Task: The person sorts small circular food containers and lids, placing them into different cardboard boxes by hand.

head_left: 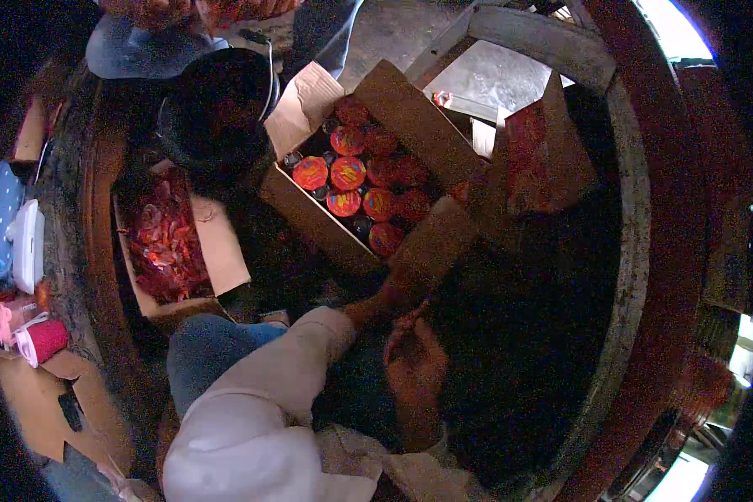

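Observation:
My left arm, in a white sleeve, reaches toward the lower flap of an open cardboard box (314, 213). The left hand (393, 293) is a dim shape beside that flap, and its fingers are hard to make out. Several round tubs with red lids (348, 173) stand in the box, with small dark round pieces between them. My right hand (416, 360) is raised just below the left one, its fingers drawn together. A small reddish thing (412, 318) shows at its fingertips, too dark to name.
A smaller carton (226, 243) at left holds crumpled red wrappers (167, 238). Behind it stands a black bucket (213, 105); another person's hands (243, 10) show beyond. At right is another cardboard box (552, 151). A pink cup (43, 343) and a blue dotted pouch (2, 222) lie far left.

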Tool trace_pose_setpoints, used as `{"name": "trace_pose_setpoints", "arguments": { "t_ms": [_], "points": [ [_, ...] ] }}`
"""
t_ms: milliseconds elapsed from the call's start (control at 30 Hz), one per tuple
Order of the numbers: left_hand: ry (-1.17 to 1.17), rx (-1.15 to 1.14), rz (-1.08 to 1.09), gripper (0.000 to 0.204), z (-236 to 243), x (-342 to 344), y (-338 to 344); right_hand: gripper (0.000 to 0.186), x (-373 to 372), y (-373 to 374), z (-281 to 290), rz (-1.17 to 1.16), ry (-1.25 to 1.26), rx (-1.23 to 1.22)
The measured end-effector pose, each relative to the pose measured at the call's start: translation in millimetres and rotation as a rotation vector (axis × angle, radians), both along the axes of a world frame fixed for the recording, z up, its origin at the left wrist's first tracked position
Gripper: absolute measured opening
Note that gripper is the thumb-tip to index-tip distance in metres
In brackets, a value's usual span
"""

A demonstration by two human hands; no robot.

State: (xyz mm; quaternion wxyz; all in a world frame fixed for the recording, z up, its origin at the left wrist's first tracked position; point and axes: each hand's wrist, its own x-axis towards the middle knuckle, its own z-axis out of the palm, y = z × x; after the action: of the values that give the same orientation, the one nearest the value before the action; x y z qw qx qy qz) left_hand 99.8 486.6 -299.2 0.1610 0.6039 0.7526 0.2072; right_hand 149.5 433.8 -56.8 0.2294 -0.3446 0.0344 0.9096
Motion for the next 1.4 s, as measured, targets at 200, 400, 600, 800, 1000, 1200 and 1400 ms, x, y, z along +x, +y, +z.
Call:
{"name": "trace_pose_setpoints", "arguments": {
  "t_ms": [200, 400, 600, 800, 1000, 1200, 1400],
  "points": [
    [0.076, 0.003, 0.072, 0.046, -19.2, 7.8, 3.9, 0.022, -0.8, 0.3, 6.9, 0.041, 0.096, -0.051],
    [0.111, -0.001, 0.116, 0.046, -25.0, 9.5, 4.1, 0.022, -2.3, -1.6, 8.3, -0.079, 0.001, -0.086],
    [0.134, -0.001, 0.153, 0.045, -31.9, 7.3, 7.8, 0.022, 10.5, 0.6, -3.7, 0.016, 0.003, 0.073],
    [0.162, 0.013, 0.166, 0.044, -39.6, 6.9, 12.8, 0.024, 18.2, 1.0, -5.6, -0.068, -0.071, -0.007],
    [0.151, 0.014, 0.172, 0.044, -43.5, 10.1, 15.9, 0.027, 18.4, 3.4, -2.5, -0.097, 0.099, -0.090],
    [0.137, 0.040, 0.101, 0.043, -30.9, 8.3, 32.2, 0.026, 37.3, 5.6, -18.9, -0.137, 0.061, -0.120],
    [0.164, 0.069, 0.126, 0.042, -38.3, -33.3, 80.7, 0.024, 19.0, 6.8, 2.1, -0.225, 0.101, -0.125]
  ]
}}
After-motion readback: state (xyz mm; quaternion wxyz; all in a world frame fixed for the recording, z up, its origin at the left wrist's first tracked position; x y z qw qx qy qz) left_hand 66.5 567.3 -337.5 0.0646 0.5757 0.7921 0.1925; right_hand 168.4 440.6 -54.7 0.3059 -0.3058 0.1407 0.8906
